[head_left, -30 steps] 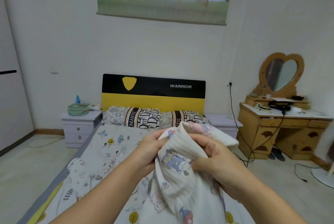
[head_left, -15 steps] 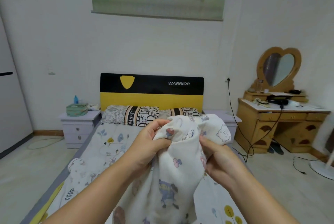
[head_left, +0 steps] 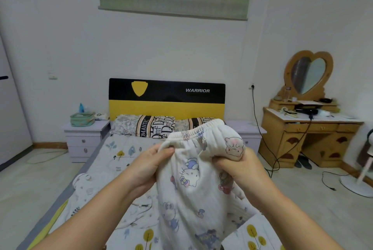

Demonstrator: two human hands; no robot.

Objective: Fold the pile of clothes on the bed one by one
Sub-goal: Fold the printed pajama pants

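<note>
I hold up a pair of cream trousers printed with cartoon cats and bears, over the bed. Their elastic waistband faces up and bulges between my hands. My left hand pinches the left side of the waistband. My right hand grips the bunched right side. The legs hang down out of the bottom of the view. More white printed cloth lies crumpled on the bed's left side.
The bed has a floral sheet, patterned pillows and a black-and-yellow headboard. A lilac nightstand stands on the left, another on the right. A wooden dressing table with a heart mirror stands right, with cables on the floor.
The garment has been turned and worked round so the elastic waistband now shows on top. My hands have spread slightly apart along it.
</note>
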